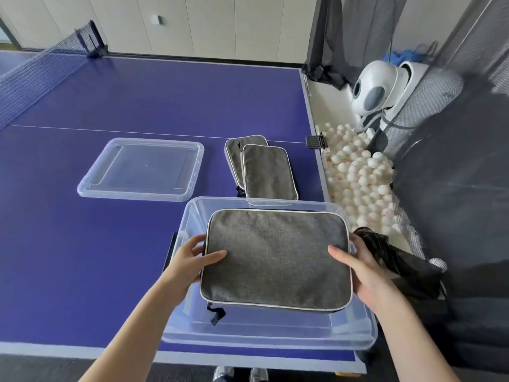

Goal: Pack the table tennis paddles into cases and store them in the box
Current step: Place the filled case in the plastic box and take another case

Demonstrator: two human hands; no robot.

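A grey paddle case [275, 257] with white piping is held flat over the clear plastic box [264, 340] at the near right corner of the table. My left hand [192, 260] grips its left edge, thumb on top. My right hand [358, 268] grips its right edge, thumb on top. A dark zipper pull [217, 315] hangs from the case's near left corner. Two more grey cases [268, 172] lie overlapping on the table just behind the box. Whether paddles are inside any case cannot be seen.
The box's clear lid [143, 169] lies on the blue table [82, 244] to the left. The net [35, 75] crosses the far left. Right of the table, a tray of several white balls [363, 183] and a white ball machine [380, 89] stand behind dark netting.
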